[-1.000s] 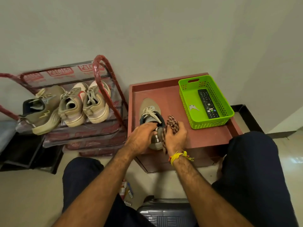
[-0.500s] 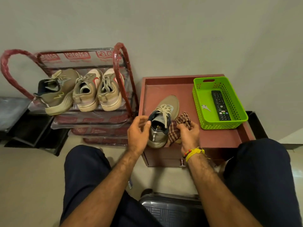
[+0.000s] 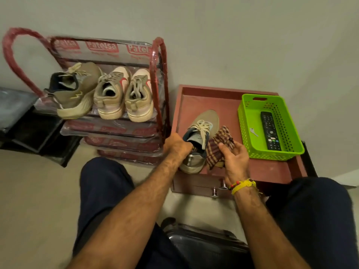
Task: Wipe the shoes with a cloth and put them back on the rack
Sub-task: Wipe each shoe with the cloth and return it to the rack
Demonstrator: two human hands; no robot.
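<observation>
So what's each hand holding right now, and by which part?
The left hand grips the olive sneaker at its heel collar, fingers inside the opening. The right hand holds the bunched checked cloth by its lower end, beside the sneaker.

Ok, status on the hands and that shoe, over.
Left hand has a grip on the shoe's heel, on the red table. Right hand holds the checked cloth beside it. Three shoes on the rack; nothing in the way.

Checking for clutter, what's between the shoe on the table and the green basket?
In the head view, only the checked cloth, held by the right hand, beside the shoe; the basket stands apart.
</observation>
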